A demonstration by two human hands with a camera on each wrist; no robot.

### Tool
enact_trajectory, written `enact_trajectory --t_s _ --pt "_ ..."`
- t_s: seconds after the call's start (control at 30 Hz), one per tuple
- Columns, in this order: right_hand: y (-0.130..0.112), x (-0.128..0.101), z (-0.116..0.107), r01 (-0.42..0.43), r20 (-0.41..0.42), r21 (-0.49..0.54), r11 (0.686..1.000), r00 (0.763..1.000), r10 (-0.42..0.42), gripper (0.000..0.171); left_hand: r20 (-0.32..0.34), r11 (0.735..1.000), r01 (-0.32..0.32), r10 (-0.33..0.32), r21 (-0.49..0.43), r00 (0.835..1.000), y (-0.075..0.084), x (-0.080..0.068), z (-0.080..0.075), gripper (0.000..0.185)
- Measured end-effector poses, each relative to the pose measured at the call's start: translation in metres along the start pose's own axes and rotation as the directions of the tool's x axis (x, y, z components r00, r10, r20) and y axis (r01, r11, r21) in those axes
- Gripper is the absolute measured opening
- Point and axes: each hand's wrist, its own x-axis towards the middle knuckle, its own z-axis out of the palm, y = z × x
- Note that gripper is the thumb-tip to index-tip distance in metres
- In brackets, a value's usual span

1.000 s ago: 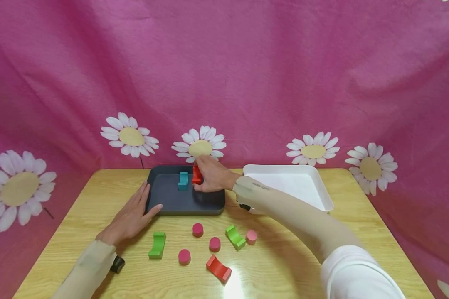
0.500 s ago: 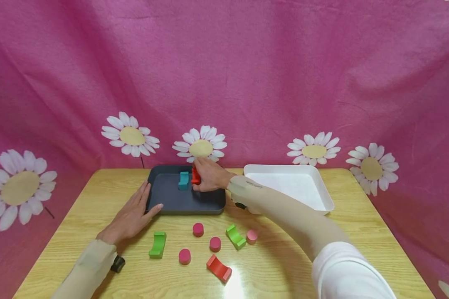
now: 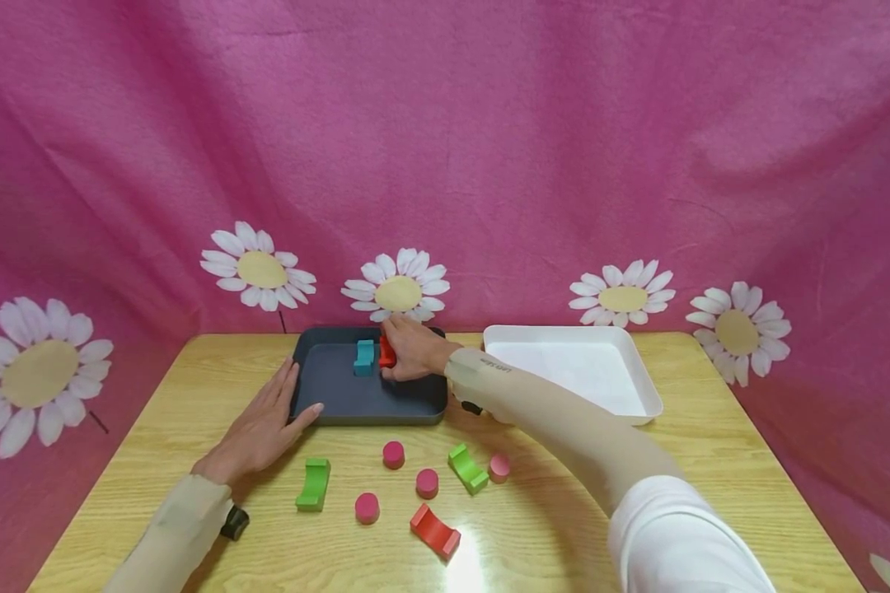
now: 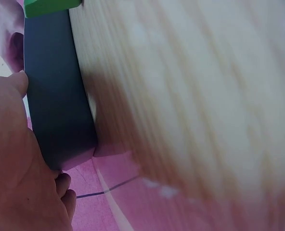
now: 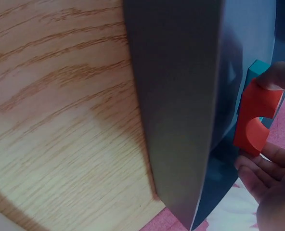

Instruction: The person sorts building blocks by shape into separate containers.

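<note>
The red bridge-shaped block point(image 5: 258, 118) is inside the dark grey tray point(image 3: 341, 399), at about 1 o'clock from its centre in the head view; whether its underside rests on the floor is hidden. The right hand point(image 3: 413, 349) pinches it end to end, thumb on the near end and fingers at the far one, a grip that probably leaves its long side free to line up beside the teal bridge-shaped block point(image 3: 363, 358) at its 9 o'clock. The two lie just beside each other, long sides roughly parallel; I cannot tell if they touch.

The red block looks smooth and evenly coloured, with a rounded notch between two squared ends.

At the tray's 9 o'clock, the left hand point(image 3: 261, 424) lies along the wall, fingers extended and thumb spread towards the front corner, likely to keep the tray from sliding.

A white tray point(image 3: 571, 354) sits at 3 o'clock from the dark one. On the wooden table point(image 3: 193, 395), a green bridge-shaped block point(image 3: 313, 485) lies at 7 o'clock, three crimson discs point(image 3: 427, 483) between 5 and 6, another red block point(image 3: 435, 532) at 5, and a lime-green block point(image 3: 468, 469) beside a pink disc point(image 3: 499, 469) towards 4.
</note>
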Motion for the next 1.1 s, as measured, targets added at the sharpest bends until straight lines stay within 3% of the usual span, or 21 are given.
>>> enact_trajectory --t_s 1.1 --pt "0.002 0.004 0.012 -0.039 0.043 0.039 0.998 0.998 0.038 0.059 0.004 1.000 -0.001 0.001 -0.008 1.000 0.003 -0.002 -0.002 0.095"
